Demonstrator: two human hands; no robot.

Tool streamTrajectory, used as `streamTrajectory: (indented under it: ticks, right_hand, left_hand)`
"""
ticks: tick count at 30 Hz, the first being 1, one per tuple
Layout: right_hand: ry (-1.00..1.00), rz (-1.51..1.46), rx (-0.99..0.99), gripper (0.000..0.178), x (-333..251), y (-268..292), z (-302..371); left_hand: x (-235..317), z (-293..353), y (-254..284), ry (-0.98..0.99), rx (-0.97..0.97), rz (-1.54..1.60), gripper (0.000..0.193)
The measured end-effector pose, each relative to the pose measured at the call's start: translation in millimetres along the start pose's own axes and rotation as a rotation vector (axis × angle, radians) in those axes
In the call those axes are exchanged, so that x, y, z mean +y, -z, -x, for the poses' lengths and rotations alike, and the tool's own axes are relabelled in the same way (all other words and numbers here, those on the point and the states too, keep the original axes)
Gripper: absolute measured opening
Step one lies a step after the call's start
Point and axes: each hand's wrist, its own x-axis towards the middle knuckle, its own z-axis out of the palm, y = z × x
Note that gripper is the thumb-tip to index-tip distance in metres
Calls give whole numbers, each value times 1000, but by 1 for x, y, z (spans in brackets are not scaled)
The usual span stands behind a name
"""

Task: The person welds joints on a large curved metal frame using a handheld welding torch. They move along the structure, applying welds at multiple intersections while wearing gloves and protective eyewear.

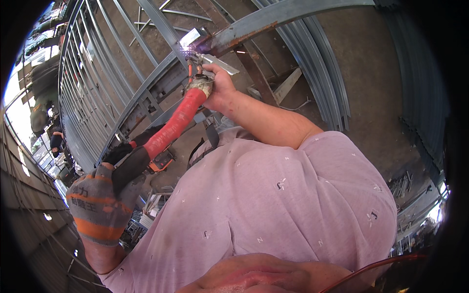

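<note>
My left hand, in a grey and orange work glove, is closed round the dark rear end of a long welding tool with a red sleeve. The tool slants up and away to the right, ending in a worn, pale collar and thin orange-copper rods. A bright violet-white arc glows at its tip, beside a short shiny metal box-section piece on the frame. My bare right hand is close to the tool's front end, thumb and fingers closed on a flat metal strip. Some fingers are hidden behind the tool.
A grey steel frame with many parallel bars spreads to the left. A rusty-edged steel beam crosses the top. Long grey metal profiles lie at right on the brown floor. A person is at the far left.
</note>
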Motion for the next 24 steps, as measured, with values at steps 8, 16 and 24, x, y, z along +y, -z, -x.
streamTrajectory:
  ticks: [8, 16, 24]
  right_hand:
    - [10, -10, 54, 23, 6, -8, 8]
    - [11, -8, 37, 24, 6, -10, 12]
    - [-16, -16, 10, 22, 18, -10, 14]
  left_hand:
    - [0, 5, 4, -6, -18, -28, 55]
    - [-2, 13, 6, 31, -40, -51, 55]
    - [4, 24, 8, 21, 28, 22, 54]
